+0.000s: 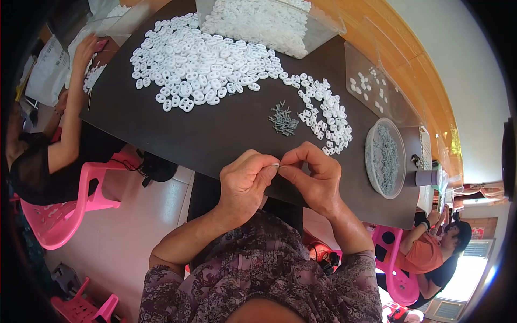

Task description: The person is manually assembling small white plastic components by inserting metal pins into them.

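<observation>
Dark brown table point(215, 134), matte top. Large spread of white plastic pieces point(199, 64) across its far half, a smaller scatter point(326, 116) trailing right. Small grey pile point(283, 119) between the two (parts too small to identify). Clear tub of white pieces point(264, 19) at far edge. Round bowl of grey parts point(385, 156) right; clear tray point(377, 86) beyond it.

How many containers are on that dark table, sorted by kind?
Clear rectangular plastic tub heaped with white rings: 1
Clear flat plastic tray with a few white rings: 1
Round clear plastic bowl of small grey parts: 1
Total: 3
</observation>
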